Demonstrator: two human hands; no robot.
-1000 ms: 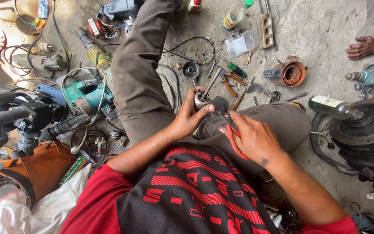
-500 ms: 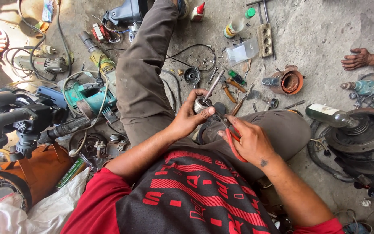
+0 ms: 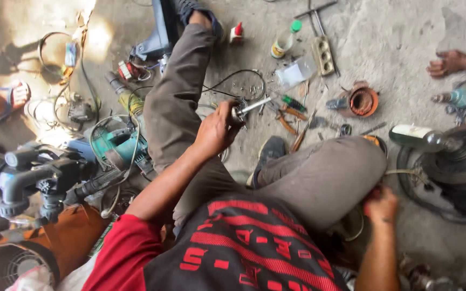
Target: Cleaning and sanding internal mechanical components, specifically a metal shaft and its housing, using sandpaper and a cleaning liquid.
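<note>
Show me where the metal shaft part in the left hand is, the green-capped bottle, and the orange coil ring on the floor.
metal shaft part (image 3: pixel 249 108), head view, on the silver rod sticking out of the left hand (image 3: pixel 215 131).
green-capped bottle (image 3: pixel 283 42), head view, on its body.
orange coil ring (image 3: pixel 363 101), head view, on its rim.

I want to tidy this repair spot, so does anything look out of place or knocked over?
Yes. A green-capped bottle and a glass bottle lie tipped on the floor, and pliers and screws are strewn there loose. The left hand holds a metal shaft.
</note>
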